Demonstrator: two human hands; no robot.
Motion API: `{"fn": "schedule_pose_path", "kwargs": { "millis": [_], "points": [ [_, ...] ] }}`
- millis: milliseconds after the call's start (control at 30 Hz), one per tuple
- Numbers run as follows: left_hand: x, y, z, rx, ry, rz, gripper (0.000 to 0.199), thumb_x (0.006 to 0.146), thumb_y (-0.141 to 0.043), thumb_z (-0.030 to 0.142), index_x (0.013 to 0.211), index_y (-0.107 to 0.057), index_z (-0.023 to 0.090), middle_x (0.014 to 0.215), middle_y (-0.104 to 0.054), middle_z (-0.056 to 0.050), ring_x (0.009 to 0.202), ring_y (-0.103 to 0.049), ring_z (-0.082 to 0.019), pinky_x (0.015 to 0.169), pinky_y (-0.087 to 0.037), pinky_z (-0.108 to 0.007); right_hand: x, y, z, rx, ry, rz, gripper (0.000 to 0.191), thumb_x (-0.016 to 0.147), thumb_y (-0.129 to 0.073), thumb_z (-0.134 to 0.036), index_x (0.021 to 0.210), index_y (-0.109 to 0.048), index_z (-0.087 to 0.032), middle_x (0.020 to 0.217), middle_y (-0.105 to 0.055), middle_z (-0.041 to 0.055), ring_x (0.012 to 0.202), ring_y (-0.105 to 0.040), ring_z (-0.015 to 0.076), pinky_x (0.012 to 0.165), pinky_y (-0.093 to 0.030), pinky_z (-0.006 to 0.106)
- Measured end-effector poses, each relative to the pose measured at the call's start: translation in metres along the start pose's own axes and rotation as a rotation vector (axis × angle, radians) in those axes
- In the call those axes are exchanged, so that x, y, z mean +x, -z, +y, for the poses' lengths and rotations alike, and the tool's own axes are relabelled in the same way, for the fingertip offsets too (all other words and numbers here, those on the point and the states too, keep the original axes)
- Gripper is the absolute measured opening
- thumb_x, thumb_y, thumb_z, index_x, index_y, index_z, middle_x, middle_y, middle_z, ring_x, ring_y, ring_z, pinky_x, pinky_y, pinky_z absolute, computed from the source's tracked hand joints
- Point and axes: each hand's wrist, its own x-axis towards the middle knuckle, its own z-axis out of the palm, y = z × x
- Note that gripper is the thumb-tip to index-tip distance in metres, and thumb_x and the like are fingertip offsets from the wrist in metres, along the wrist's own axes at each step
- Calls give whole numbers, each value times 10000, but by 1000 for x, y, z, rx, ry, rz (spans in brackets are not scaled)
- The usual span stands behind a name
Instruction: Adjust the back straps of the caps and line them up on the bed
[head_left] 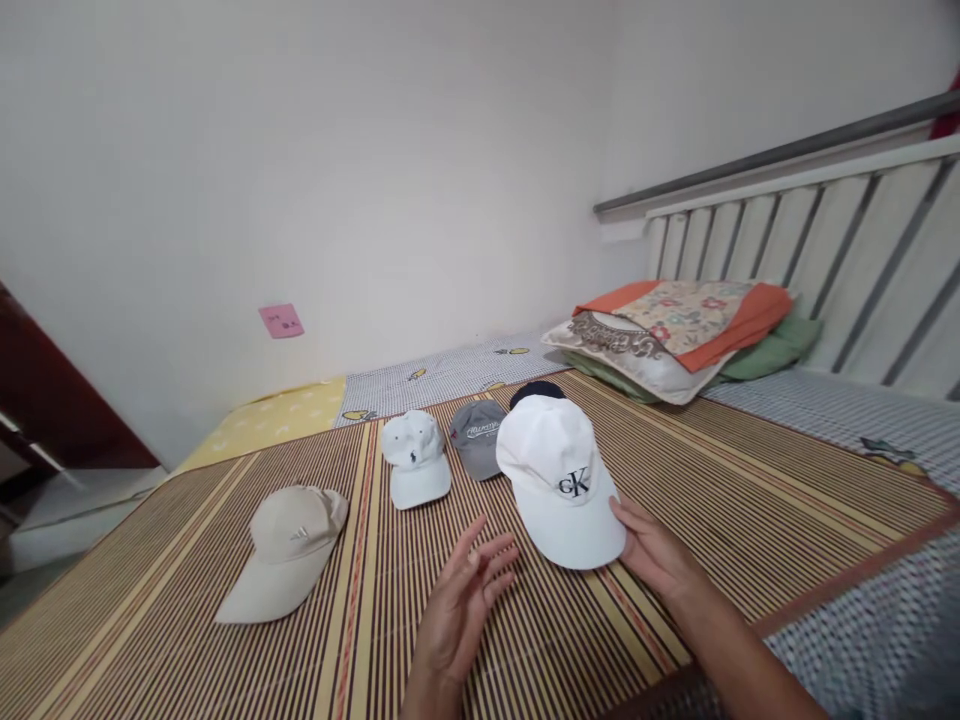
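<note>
My right hand (656,550) grips the brim edge of a white baseball cap (551,445) with dark letters on its front; the fingers pass out of sight under the brim. Left of that brim, my left hand (469,595) is held up with its fingers apart and nothing in it. Behind the held cap, a grey cap (477,440) and a black cap (537,389) are partly hidden. A smaller white cap (415,460) with a dark logo rests to their left. Farther left lies a beige cap (289,550), its brim pointing toward the lower left.
A striped bamboo mat (187,640) covers the bed. Stacked pillows (675,330) lie at the back right, by a white slatted headboard (817,260). A pink note (281,321) is on the white wall (375,180). A yellow cloth (270,420) lies along the far left edge.
</note>
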Motion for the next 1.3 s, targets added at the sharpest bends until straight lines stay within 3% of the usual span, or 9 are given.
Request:
{"fn": "schedule_pose_path", "kwargs": {
  "millis": [200,667,867,1033,1167,1300],
  "points": [
    [1,1,-6,68,27,25,438,937,-649,240,1346,-566,106,1194,-745,-187,1079,-709,-274,938,-508,-392,8,28,-2,-174,14,51,314,788,-787,-268,1083,-714,-191,1128,-784,114,1090,-733,281,973,-600,378],
    [1,3,-12,145,85,59,383,930,-669,284,1259,-627,91,1129,-758,-182,1012,-723,-264,898,-544,-382,-5,42,-4,-257,-55,93,341,726,-838,-271,1024,-719,-154,1032,-794,164,926,-765,289,789,-640,348],
    [2,0,-14,169,89,98,329,916,-685,284,1184,-660,94,1069,-767,-170,957,-732,-253,860,-549,-368,-10,57,0,-575,146,296,362,692,-769,-384,988,-705,-186,933,-798,151,883,-768,330,790,-633,438],
    [4,1,-16,182,92,106,303,909,-691,293,1139,-674,96,1032,-772,-163,922,-736,-247,839,-548,-363,-16,68,-3,-700,275,423,413,643,-745,-390,1004,-687,-199,1063,-772,163,1085,-715,355,958,-572,486],
    [3,1,-17,197,95,115,288,891,-713,296,1102,-688,102,994,-777,-149,891,-739,-236,807,-544,-343,-25,66,1,-761,334,434,458,616,-729,-411,1015,-682,-192,1191,-728,190,1180,-669,364,1052,-512,504],
    [3,0,-18,217,96,115,283,881,-724,312,1082,-701,114,978,-780,-141,881,-739,-234,788,-541,-336,-29,65,12,-934,402,379,541,652,-684,-458,1106,-673,-163,1234,-706,201,1144,-677,361,1035,-514,522]
  ]
}}
